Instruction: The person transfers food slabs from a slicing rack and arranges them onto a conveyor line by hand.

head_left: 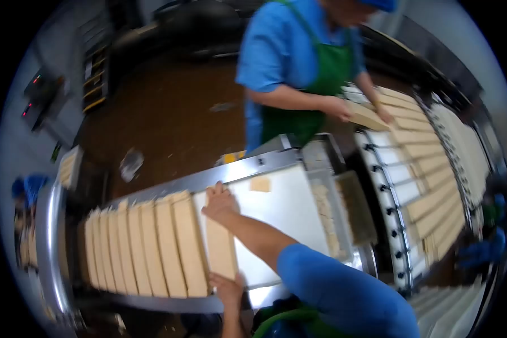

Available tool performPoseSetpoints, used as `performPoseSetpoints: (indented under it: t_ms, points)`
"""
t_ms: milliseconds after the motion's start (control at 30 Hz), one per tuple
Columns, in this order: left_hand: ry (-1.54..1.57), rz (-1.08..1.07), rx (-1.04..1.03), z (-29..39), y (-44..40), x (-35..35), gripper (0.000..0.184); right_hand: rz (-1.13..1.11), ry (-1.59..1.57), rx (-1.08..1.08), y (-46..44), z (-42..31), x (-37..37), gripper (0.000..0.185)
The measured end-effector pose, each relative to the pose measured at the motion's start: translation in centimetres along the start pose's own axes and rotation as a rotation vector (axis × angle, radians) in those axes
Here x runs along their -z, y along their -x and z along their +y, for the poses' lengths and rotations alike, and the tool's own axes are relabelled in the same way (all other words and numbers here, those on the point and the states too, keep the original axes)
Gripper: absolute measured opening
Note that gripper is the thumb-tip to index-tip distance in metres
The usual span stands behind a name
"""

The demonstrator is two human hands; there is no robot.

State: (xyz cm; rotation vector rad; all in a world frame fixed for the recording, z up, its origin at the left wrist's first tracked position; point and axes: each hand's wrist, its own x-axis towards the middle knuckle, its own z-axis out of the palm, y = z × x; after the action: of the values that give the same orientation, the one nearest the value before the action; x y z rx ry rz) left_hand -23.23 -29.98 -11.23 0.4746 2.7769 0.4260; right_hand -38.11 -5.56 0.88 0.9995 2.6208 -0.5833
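A long pale dough strip lies on the white belt, just right of a row of similar strips. My right hand reaches across and grips its far end, fingers over the edge. At the near end, my left hand holds the same strip, its fingertips partly hidden. A small square dough piece rests on the belt beyond my right forearm.
Across the belt, a person in a green apron holds another strip over a second conveyor bearing several strips. A metal tray with scraps stands at the belt's right end. A metal rail borders the far side.
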Motion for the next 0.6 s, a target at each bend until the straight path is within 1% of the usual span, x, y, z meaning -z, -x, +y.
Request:
performPoseSetpoints:
  t_ms: [33,67,100,133,200,300,333,367,400,433,467,500,533,567,600]
  points:
    - [0.012,0.05,-0.054,-0.4,-0.5,-1.2,0.099,-0.022,-0.045,-0.076,0.5,1.6,0.8,0.075]
    - [0.014,0.025,-0.133,1.4,-0.7,-0.1,0.099,-0.026,-0.078,-0.155,0.2,3.7,0.6,0.079]
    - [0.176,-0.047,-0.115,3.4,-0.1,2.6,0.095,0.006,-0.1,-0.225,1.1,6.8,1.0,0.079]
    - [0.331,-0.129,-0.086,5.2,0.1,3.9,0.093,0.032,-0.148,-0.275,1.8,9.6,1.4,0.082]
    - [0.338,-0.165,-0.189,8.1,0.3,2.9,0.09,0.08,-0.213,-0.356,3.5,14.6,2.4,0.084]
    - [0.351,-0.189,-0.301,12.4,1.2,1.3,0.086,0.277,-0.347,-0.503,7.0,21.0,3.2,0.094]
    - [0.356,-0.175,-0.322,14.1,1.6,1.1,0.082,0.397,-0.308,-0.525,7.2,23.5,2.1,0.096]
    - [0.36,-0.158,-0.343,15.8,2.0,0.8,0.079,0.315,-0.443,-0.561,9.4,25.5,4.1,0.094]
    - [0.35,-0.162,-0.371,17.4,2.2,0.3,0.079,0.402,-0.521,-0.613,10.7,27.9,4.3,0.092]
    - [0.316,-0.113,-0.463,18.8,2.5,-0.2,0.076,0.489,-0.6,-0.664,11.8,30.3,4.1,0.091]
    - [0.28,-0.063,-0.556,20.5,3.0,-0.4,0.074,0.504,-0.62,-0.681,13.8,32.2,4.9,0.091]
    - [0.268,-0.067,-0.582,22.4,3.6,-0.5,0.074,0.649,-0.708,-0.69,15.8,34.4,5.8,0.089]
    - [0.402,-0.071,-0.576,24.8,4.4,-0.4,0.075,0.795,-0.792,-0.696,17.8,36.6,6.8,0.087]
    - [0.536,-0.076,-0.566,27.2,5.3,-0.4,0.077,0.887,-0.797,-0.699,19.5,39.2,7.5,0.085]
    - [0.551,-0.079,-0.602,29.5,6.1,-0.6,0.082,0.978,-0.799,-0.701,21.0,41.7,8.3,0.084]
